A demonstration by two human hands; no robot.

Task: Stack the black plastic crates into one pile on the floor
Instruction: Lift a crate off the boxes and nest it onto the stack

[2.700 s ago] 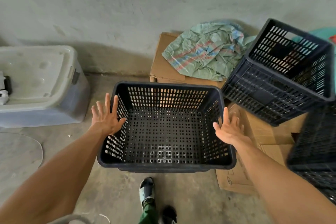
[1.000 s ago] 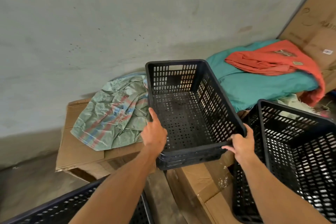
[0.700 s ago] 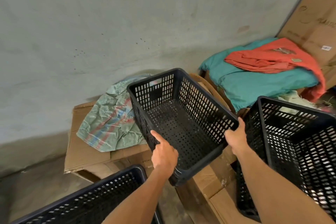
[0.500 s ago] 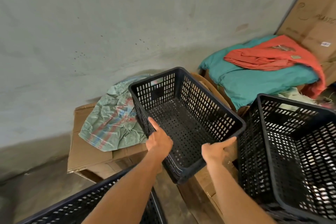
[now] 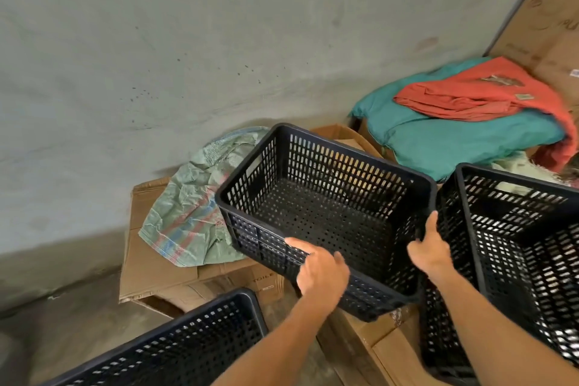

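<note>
A black perforated plastic crate (image 5: 326,210) is tilted above the cardboard boxes, held between both hands. My left hand (image 5: 321,271) grips its near long rim. My right hand (image 5: 430,249) grips its right corner rim. A second black crate (image 5: 517,247) stands at the right, touching the held one. A third black crate (image 5: 175,351) sits on the floor at the lower left, only its far end in view.
Flattened cardboard boxes (image 5: 147,273) lie under the held crate, with a crumpled green woven sack (image 5: 191,207) on top. Teal and orange cloths (image 5: 463,122) are heaped at the back right. A concrete wall (image 5: 188,41) runs behind; large cardboard (image 5: 551,19) leans at far right.
Both hands took hold of the crate on the boxes and turned it, its long side now facing me. My right hand shifted from the near rim to the right corner.
</note>
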